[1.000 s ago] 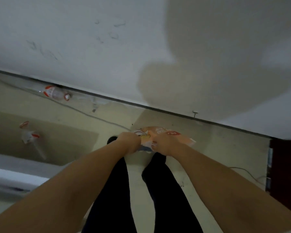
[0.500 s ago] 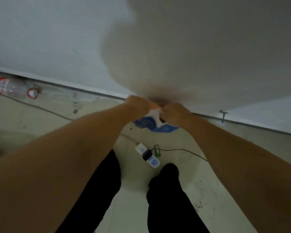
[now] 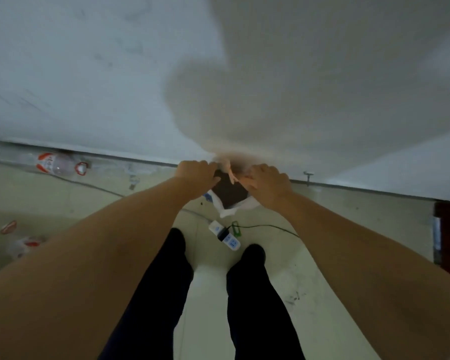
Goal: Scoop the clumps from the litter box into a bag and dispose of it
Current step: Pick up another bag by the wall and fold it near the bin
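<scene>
Both hands closed on the bag's top, held out in front above the floor.

Left hand [image 3: 196,175] and right hand [image 3: 266,184] each pinch a gathered edge of the thin white bag [image 3: 229,206]; a twisted strip of plastic sits between them. The bag hangs straight down from the grip, long axis vertical, dark contents showing through the mouth. Hands level and close together, neither clearly nearer. Judged step: knotting or closing the top. Litter box not in view. On the floor [image 3: 322,255] below lie a power strip [image 3: 225,235], and a plastic bottle [image 3: 59,163] far left by the wall [image 3: 89,74].
</scene>
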A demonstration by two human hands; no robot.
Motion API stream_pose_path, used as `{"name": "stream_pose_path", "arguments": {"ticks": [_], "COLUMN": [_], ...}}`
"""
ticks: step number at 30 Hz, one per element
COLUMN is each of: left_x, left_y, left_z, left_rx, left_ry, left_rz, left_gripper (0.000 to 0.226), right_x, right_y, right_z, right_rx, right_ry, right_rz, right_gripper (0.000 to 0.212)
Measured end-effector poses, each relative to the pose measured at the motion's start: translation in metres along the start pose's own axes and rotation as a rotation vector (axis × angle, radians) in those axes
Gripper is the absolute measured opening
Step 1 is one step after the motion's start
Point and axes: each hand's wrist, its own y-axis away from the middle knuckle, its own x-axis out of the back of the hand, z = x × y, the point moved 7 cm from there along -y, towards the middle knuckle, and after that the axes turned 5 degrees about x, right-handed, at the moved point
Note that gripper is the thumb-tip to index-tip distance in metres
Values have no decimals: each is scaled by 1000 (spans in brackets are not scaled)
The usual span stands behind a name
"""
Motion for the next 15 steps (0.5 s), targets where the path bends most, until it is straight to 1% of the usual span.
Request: {"name": "stream_pose_path", "arguments": {"ticks": [3, 8, 12, 15], "left_x": [54, 131, 166, 173], "left_y": [45, 100, 130, 146], "left_z": [13, 36, 62, 80], "left_rx": [37, 52, 50, 32], "left_ry": [115, 103, 67, 86], "left_rz": [-4, 117, 274, 351], "left_gripper": [37, 40, 44, 48], "right_x": [47, 106, 127, 129], "right_y": [51, 120, 162, 186], "right_z": [-6, -13, -8, 1], "right_rx": [-51, -47, -69, -108], "right_ry": [-31, -42, -33, -31], "right_rz": [77, 219, 290, 310], "right_gripper": [44, 49, 53, 55]}}
